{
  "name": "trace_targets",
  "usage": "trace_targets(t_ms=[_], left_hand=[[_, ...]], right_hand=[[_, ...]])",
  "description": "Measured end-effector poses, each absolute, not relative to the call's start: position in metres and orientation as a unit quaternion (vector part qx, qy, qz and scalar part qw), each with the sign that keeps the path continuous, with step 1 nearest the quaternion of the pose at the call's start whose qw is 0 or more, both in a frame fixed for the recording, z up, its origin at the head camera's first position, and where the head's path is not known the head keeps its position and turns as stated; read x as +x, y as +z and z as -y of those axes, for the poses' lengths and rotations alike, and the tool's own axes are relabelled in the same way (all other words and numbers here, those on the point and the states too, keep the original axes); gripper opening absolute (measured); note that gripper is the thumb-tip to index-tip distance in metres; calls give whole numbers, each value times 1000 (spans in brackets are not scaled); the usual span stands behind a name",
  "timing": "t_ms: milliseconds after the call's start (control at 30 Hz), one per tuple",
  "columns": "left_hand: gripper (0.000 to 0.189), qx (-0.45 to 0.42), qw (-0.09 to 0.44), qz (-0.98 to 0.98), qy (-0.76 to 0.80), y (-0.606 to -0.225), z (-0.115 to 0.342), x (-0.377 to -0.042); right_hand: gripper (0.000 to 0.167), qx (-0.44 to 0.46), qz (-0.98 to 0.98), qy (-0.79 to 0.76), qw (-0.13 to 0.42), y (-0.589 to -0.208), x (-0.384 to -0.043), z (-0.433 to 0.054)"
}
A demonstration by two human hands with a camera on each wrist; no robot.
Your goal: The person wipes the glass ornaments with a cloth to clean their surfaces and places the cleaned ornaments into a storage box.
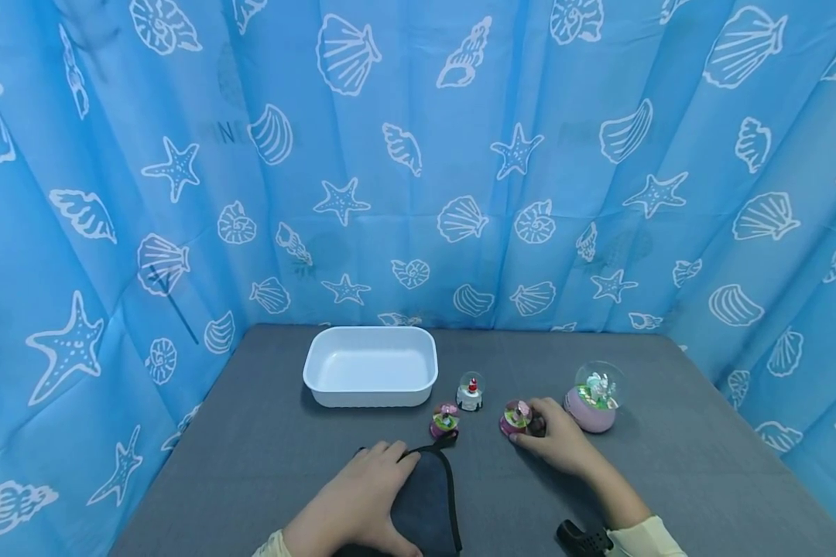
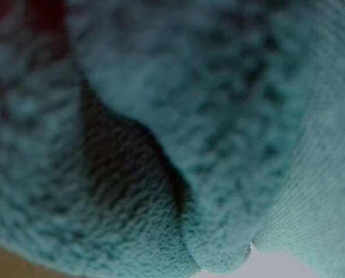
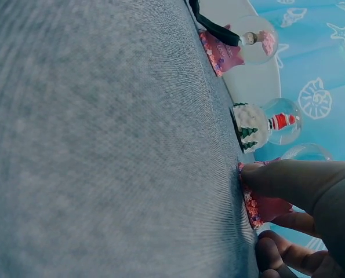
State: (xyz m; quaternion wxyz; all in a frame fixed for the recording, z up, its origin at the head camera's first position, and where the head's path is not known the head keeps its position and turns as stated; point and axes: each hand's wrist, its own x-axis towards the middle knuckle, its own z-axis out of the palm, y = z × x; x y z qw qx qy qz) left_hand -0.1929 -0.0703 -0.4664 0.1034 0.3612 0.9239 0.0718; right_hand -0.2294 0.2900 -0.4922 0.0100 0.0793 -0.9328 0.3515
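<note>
My right hand point(image 1: 557, 441) grips a small snow globe with a pink base point(image 1: 513, 418) at the table's right middle, thumb in front of it. In the right wrist view the thumb presses against its flowered pink base point(image 3: 254, 202), which stands at the cloth. My left hand point(image 1: 365, 495) holds a dark pouch point(image 1: 428, 495) with black trim, its fingers bent at the upper edge and thumb near the bottom. A second pink snow globe point(image 1: 445, 421) stands just beyond the pouch's black strap end point(image 1: 447, 439). The left wrist view is filled with blurred, fuzzy cloth.
A white rectangular tub point(image 1: 371, 398) stands at the back left. Right of it is a small snow globe with a white base and red figure point(image 1: 470, 393). A larger lilac-based globe point(image 1: 592, 414) stands beyond my right hand. A shell-printed curtain point(image 1: 418, 193) hangs behind the grey table point(image 1: 251, 464).
</note>
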Motion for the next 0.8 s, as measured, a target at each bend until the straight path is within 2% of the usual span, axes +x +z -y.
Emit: trace_targets(t_ms=[333, 800], left_hand=[[114, 357, 131, -919, 102, -467, 71, -191], [98, 372, 121, -914, 106, -464, 68, -195]], right_hand=[[47, 92, 931, 353, 14, -493, -228, -291], [49, 95, 925, 366, 24, -494, -228, -292]])
